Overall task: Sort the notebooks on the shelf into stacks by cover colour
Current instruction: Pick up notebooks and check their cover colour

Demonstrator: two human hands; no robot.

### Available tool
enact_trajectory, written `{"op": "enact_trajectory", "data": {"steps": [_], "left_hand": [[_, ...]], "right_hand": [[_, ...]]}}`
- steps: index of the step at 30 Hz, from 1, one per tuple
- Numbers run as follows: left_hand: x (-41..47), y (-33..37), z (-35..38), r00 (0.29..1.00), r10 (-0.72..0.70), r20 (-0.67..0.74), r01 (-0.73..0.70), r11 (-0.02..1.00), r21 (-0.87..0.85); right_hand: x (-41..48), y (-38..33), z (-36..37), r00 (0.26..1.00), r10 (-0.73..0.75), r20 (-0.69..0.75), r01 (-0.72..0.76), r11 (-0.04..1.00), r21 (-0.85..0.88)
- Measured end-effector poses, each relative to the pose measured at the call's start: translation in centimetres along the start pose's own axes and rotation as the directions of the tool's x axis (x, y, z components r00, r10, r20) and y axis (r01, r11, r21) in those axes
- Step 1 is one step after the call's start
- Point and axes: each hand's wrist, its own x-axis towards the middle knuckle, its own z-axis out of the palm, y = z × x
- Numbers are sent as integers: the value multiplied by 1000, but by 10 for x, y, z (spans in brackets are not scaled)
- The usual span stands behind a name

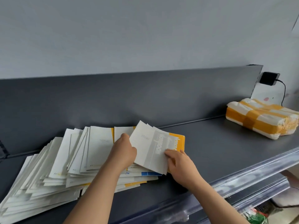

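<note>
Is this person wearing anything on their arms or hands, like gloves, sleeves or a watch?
No. The left hand and right hand are ungloved, with no rings on the visible fingers. Both forearms are uncovered down to the frame's edge: no sleeve, watch or bracelet.

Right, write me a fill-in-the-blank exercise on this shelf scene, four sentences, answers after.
1. The left grip and right grip hold a bunch of white-backed paper notebooks over a printed notebook whose cover is ____.
2. The taped white plastic parcel lies on the dark grey metal shelf to the ____ of the fanned notebook pile.
3. The boxy wall adapter and its cable are ____.
4. Besides white and yellow, the pile shows one strip of ____.

Answers: yellow; right; black; blue.
</note>
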Motion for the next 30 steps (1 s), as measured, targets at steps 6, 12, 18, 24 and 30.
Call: {"op": "enact_trajectory", "data": {"steps": [6, 12, 18, 24, 30], "left_hand": [[0, -2, 2, 1000, 3, 3, -3, 1000, 5], [-13, -2, -5, 999, -38, -11, 33, 959, -280], [-34, -9, -17, 992, -95, -85, 33, 834, -550], [-56, -34, -45, 974, -105, -199, -6, 872, -490], [-84, -71, -81, 954, -136, -268, 4, 897, -443]], "right_hand": [[0, 4, -1, 996, 57, -64, -49, 993, 110], [2, -3, -1, 992, 119, -50, -107, 975, 192], [5, -39, -6, 989, 71, -126, -17, 921, 390], [6, -85, 0, 988, -21, -153, 96, 861, 499], [1, -133, 20, 983, -125, -135, 176, 848, 500]]}}
